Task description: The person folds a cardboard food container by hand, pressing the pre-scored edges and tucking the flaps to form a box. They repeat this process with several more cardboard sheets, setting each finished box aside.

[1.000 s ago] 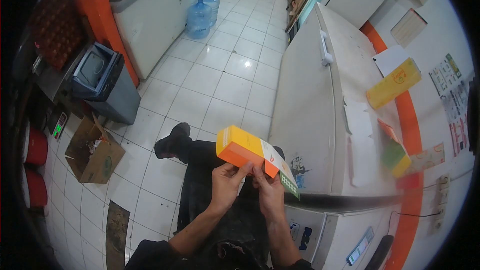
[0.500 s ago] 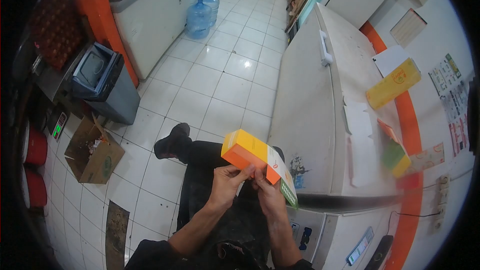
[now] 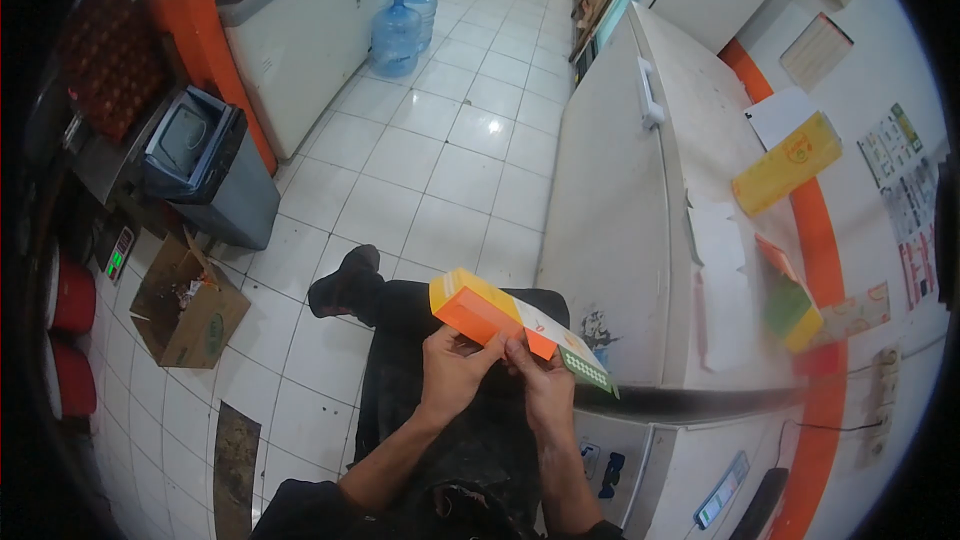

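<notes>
Over my lap, both hands hold a yellow and orange cardboard box (image 3: 482,314), tilted, with white and green printed flaps at its right end. My left hand (image 3: 452,372) is closed on the lower orange side, thumb pressed against the card. Beside it, my right hand (image 3: 540,380) pinches the edge near the orange flap, close to the green dotted end. The fingers under the box are partly hidden. My thumbs are close together along its lower edge.
A white chest freezer (image 3: 610,200) stands at my right, with a yellow box (image 3: 787,162) on its lid. On the left are a grey bin (image 3: 215,175) and an open cardboard carton (image 3: 190,315). A phone (image 3: 721,491) lies at lower right. Blue water bottles (image 3: 397,37) stand farther off.
The box has dipped and turned slightly, its yellow top now showing less and its green flap reaching farther right. Both hands keep their hold.
</notes>
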### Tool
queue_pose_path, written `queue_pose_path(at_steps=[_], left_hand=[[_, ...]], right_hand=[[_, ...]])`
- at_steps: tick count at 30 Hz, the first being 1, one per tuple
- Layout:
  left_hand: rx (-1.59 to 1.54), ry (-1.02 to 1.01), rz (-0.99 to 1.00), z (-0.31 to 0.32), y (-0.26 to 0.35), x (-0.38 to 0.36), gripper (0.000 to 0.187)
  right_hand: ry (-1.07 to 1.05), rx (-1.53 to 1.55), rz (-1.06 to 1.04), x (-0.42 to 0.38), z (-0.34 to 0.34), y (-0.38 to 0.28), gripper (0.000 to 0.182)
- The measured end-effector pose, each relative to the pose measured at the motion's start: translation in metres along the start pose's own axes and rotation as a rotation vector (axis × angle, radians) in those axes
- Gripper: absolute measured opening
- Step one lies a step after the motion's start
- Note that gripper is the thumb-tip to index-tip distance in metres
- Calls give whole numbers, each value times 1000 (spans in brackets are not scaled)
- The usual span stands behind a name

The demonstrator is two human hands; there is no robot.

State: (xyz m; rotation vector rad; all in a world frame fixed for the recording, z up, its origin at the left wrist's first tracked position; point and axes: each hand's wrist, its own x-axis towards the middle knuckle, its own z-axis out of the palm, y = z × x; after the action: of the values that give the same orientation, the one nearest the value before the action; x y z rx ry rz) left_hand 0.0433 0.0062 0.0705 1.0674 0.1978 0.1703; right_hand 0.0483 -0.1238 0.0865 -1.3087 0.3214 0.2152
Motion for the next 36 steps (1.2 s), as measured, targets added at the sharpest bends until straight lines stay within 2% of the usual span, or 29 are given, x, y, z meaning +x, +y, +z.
queue_pose_path(at_steps=[7, 9, 13, 16, 18, 23, 26, 28, 30, 34, 36], left_hand=[[124, 20, 59, -3, -6, -2, 31], [140, 21, 81, -1, -3, -4, 31], [215, 0, 129, -2, -6, -7, 32], [135, 40, 140, 0, -8, -7, 35], [116, 30, 144, -1, -8, -6, 35], [119, 17, 169, 3, 2, -5, 35], [118, 18, 117, 4, 6, -5, 33], [-51, 12, 42, 6, 6, -3, 31], [-90, -32, -15, 3, 8, 0, 30], [-169, -101, -150, -6, 5, 6, 28], [-158, -123, -125, -7, 11, 7, 27]], right_hand=[[36, -44, -5, 1, 3, -3, 24], [-47, 20, 51, 5, -4, 2, 22], [-54, -41, 23, 4, -5, 3, 21], [-62, -88, -1, 3, -2, 1, 22], [20, 0, 31, 0, 5, -3, 23], [16, 13, -28, 2, 3, -2, 27], [15, -22, -26, 4, 1, -1, 29], [19, -44, -10, 7, -2, 1, 28], [-82, 92, -16, 9, -4, 3, 31], [-148, 193, 33, 11, -11, 6, 32], [-194, 180, 53, 13, -14, 7, 31]])
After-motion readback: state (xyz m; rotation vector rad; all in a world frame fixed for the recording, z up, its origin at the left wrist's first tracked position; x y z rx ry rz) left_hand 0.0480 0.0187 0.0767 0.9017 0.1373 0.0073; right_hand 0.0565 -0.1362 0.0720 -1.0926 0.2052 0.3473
